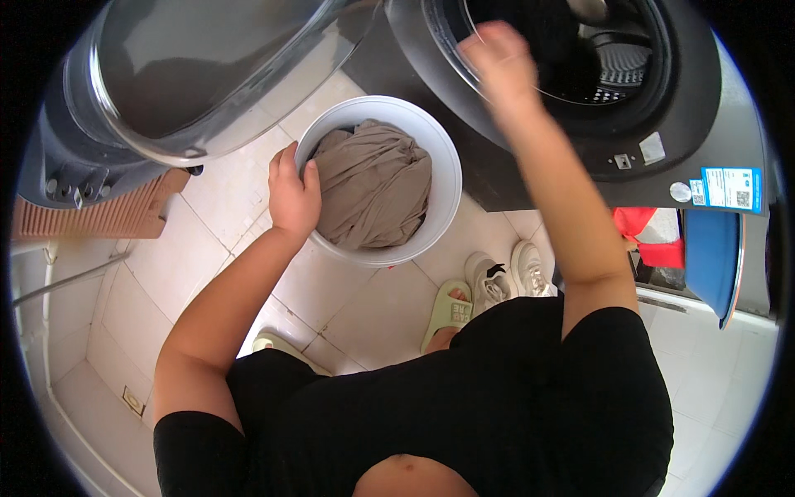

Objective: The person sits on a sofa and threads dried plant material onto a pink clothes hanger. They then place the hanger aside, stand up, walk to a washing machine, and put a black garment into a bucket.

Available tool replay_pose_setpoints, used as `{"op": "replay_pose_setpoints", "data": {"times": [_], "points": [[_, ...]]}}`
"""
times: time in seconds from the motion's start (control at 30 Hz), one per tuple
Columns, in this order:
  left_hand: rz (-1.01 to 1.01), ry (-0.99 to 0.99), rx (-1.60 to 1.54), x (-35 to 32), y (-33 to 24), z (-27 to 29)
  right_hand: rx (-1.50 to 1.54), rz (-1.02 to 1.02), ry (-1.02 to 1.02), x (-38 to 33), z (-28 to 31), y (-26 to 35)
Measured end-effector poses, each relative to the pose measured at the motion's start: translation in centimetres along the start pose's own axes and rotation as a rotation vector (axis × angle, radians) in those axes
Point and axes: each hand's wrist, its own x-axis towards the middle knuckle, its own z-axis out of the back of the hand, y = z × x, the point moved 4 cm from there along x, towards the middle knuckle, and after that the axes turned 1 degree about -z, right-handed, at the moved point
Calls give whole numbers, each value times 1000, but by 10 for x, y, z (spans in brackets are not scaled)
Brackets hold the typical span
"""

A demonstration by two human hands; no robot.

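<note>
My left hand (296, 192) holds the left rim of a white bucket (448, 149), its thumb over the edge. Inside the bucket lies a crumpled grey-brown cloth (373, 186). My right hand (497, 54) is raised at the opening of a dark front-loading washing machine (696, 99). Motion smears its fingers, so their grip does not show. Just beyond that hand, dark laundry (551, 41) sits in the drum, beside the perforated metal wall (621, 66).
The machine's round door (207, 74) stands swung out at upper left. White sneakers (493, 280) lie by my slippered foot (450, 315). A blue basin (712, 257) and red cloth (662, 248) are at right. Brown slatted plastic (91, 211) is under the door.
</note>
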Motion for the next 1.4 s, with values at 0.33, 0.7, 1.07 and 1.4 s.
{"op": "replay_pose_setpoints", "data": {"times": [0.33,0.7,1.07,1.4], "points": [[-2,-6,-44,0,-2,0,-962,367,776,-111,-159,-69],[-18,-52,-76,-3,0,2,226,-531,-55,-44,8,-25],[-54,-73,-83,0,0,0,390,-73,-214,28,25,-3],[5,-34,-106,1,-1,0,-1217,41,923,-151,-168,-86]]}}
